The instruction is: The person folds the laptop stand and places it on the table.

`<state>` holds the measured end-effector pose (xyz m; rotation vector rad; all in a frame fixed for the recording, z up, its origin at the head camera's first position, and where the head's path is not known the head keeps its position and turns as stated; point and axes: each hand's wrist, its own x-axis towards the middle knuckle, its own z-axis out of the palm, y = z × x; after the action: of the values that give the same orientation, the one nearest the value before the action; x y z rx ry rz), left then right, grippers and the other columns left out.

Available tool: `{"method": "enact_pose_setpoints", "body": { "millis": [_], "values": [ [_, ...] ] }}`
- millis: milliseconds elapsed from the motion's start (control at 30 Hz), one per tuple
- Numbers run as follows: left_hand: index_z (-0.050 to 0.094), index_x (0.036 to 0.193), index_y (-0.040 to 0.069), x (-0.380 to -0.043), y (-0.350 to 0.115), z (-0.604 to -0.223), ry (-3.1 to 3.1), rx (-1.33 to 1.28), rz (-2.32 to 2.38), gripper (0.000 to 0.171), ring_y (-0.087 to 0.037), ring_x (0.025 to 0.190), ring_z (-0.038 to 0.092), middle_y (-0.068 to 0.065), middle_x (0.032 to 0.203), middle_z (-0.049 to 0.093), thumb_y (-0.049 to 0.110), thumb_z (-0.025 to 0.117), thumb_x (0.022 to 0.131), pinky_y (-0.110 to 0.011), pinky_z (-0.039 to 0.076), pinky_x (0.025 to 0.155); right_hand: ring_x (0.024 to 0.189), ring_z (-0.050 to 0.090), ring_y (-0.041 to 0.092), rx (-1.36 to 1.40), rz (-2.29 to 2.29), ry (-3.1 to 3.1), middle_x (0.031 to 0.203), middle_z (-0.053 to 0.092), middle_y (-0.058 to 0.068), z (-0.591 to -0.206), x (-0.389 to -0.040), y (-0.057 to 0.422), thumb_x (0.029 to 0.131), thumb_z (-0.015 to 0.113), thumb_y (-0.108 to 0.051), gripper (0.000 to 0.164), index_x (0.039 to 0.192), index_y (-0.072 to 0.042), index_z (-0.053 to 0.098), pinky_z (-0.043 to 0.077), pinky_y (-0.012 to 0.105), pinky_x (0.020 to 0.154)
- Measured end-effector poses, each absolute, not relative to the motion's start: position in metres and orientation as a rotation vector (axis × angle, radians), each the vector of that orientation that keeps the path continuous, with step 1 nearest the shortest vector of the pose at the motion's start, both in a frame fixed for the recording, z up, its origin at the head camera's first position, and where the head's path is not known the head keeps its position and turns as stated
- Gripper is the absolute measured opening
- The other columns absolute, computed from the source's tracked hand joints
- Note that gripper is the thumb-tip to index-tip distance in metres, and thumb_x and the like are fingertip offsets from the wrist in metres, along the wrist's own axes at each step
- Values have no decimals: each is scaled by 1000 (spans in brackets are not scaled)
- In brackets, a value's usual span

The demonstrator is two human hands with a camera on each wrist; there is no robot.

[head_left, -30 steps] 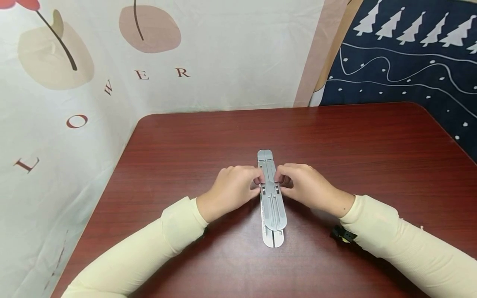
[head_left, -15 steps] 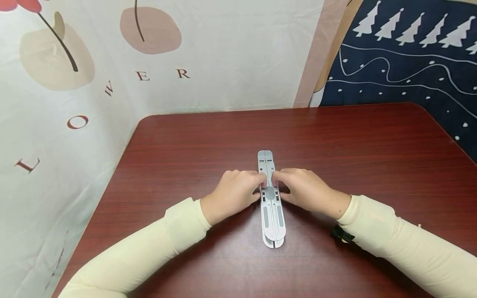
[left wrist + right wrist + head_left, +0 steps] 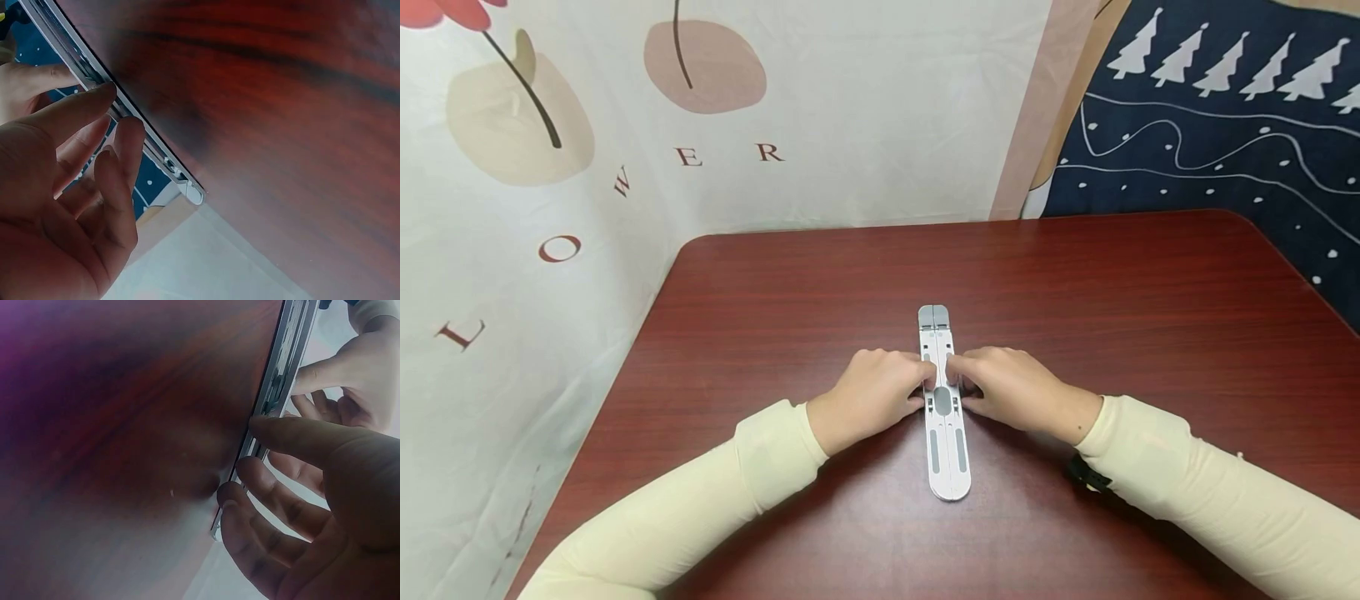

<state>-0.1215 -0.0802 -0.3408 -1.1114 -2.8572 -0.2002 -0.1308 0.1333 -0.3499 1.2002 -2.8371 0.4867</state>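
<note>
A silver folding laptop stand (image 3: 951,462) lies folded flat on the table, its long side pointing away from me. Grey pads and a grey oval disc show on its top. My left hand (image 3: 874,392) grips its left edge near the middle, with fingers over the top and thumb at the side. On the opposite edge my right hand (image 3: 1021,390) holds it the same way. Each wrist view shows a thumb and fingertips against the thin layered side of the stand (image 3: 194,192). The fingers partly cover the stand's middle.
The reddish-brown wooden table (image 3: 805,283) has rounded far corners. A white cloth (image 3: 880,108) with printed letters hangs behind and to the left. At the back right is a dark blue cloth (image 3: 1210,142) with white trees.
The stand's upper layer has come down and now lines up with the lower one, its near end no longer offset. Both hands have shifted slightly toward me, still at its sides.
</note>
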Motion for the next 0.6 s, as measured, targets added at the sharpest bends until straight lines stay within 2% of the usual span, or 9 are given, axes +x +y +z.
{"method": "enact_pose_setpoints", "body": {
  "millis": [433, 600],
  "values": [
    [69, 92, 24, -119, -79, -342, -2897, -1114, -217, 16, -12, 71, 65, 12, 92, 73, 24, 82, 81, -36, 52, 55, 65, 48, 4, 1212, 525, -2841, 73, 57, -8, -351, -128, 138, 75, 81, -7, 27, 85, -19, 59, 42, 23, 58],
    [72, 99, 25, -120, -85, -336, -2931, -1040, -330, 14, -9, 74, 66, 12, 92, 72, 27, 77, 87, -35, 52, 59, 73, 58, 7, 1156, 528, -2860, 83, 64, -8, -345, -127, 144, 80, 81, -13, 21, 93, -20, 66, 50, 30, 64]
  ]
}}
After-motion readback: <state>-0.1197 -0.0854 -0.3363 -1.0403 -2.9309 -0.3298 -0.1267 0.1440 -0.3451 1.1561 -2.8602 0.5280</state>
